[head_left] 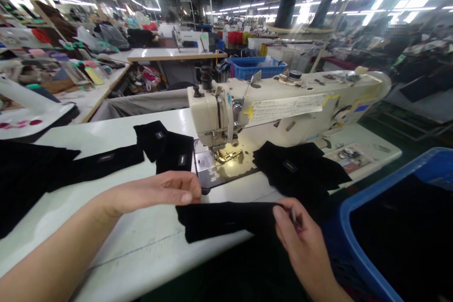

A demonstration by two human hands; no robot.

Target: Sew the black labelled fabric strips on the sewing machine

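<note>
- Head view: two bare hands with one black fabric strip (226, 219) at the near edge of the white tabletop (141, 240), in front of one cream sewing machine (283, 104).
- The left hand (168, 191) is loosely curled, thumb close to its fingers, at the strip's upper-left corner — whether it grips there, I cannot tell.
- The right hand (306, 236) is closed, pinching the strip's right end between thumb and fingers; a small metal item, mostly hidden, shows among them.
- Three matte black labelled pieces (120, 163) lie left of the machine, each with a small rectangular label; one ragged-edged black pile (307, 170) with one visible label lies right of the lit needle plate (231, 163).
- Two dark thread cones (286, 7) stand behind.
- Two blue plastic baskets: one beyond the machine, one with a rounded rim (345, 217) beside the right hand.
- Smooth tabletop shows between strip and needle plate, and wider under the left forearm (71, 236).
</note>
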